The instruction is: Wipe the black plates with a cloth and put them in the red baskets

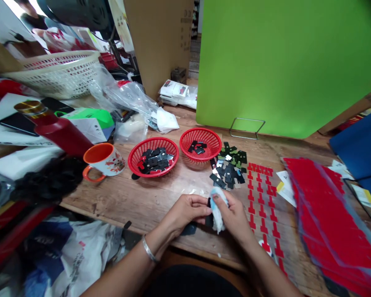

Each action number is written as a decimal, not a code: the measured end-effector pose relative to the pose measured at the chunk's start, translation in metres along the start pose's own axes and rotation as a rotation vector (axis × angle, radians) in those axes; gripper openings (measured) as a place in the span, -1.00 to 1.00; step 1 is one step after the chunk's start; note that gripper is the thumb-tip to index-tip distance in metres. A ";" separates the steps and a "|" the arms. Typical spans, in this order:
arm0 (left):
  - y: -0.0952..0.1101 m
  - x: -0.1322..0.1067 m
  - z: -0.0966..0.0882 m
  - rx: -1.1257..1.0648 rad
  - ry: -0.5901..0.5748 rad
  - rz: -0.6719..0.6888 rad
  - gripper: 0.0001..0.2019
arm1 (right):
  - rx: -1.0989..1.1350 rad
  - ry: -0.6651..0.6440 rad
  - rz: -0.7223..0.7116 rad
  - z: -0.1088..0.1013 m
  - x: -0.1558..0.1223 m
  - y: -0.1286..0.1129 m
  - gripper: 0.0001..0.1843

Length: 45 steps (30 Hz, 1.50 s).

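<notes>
My left hand (190,209), with a silver bangle on its wrist, pinches a small black plate (209,219) over the table's front edge. Against that plate my right hand (233,212) presses a white and pale blue cloth (217,210), fingers closed around it. Much of the plate is hidden by the cloth and fingers. Beyond my hands lies a loose pile of black and silvery plates (228,173). A red basket (131,165) holds many black plates with some red pieces; a second red basket (200,132) holds only several.
Rows of red T-shaped stickers (261,198) lie right of my hands, beside red sheets (327,214). An orange-rimmed mug (106,163) and dark red bottle (60,132) stand left. A green board (281,62) rises behind a wire stand (247,119). A person (34,18) is far left.
</notes>
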State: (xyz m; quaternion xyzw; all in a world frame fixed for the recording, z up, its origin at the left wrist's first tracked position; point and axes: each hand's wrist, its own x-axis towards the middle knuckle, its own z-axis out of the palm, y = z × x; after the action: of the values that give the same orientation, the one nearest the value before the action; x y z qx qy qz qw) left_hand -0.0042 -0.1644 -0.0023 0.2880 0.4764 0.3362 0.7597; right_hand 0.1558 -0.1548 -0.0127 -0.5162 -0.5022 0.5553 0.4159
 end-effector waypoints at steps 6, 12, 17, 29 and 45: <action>0.002 0.005 0.000 -0.075 0.195 0.127 -0.70 | 0.551 0.077 0.270 -0.005 -0.001 0.002 -0.68; 0.002 0.004 0.008 0.034 0.217 0.274 -0.76 | 0.212 -0.311 0.183 -0.001 -0.015 -0.001 -0.70; 0.037 0.010 0.000 0.193 0.271 0.413 -0.78 | 0.093 -0.037 0.160 -0.001 -0.014 0.009 -0.65; 0.180 0.065 -0.066 0.956 0.404 0.689 -0.70 | 0.016 0.035 0.095 0.004 -0.031 0.017 -0.65; 0.163 0.049 -0.141 1.704 0.265 0.405 -0.75 | -0.211 -0.035 -0.033 0.008 -0.031 0.026 -0.70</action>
State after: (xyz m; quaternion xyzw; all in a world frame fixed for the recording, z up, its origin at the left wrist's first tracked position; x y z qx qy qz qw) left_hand -0.1567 -0.0105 0.0418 0.7936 0.5888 0.0258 0.1512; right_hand 0.1528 -0.1903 -0.0333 -0.5390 -0.5736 0.5012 0.3595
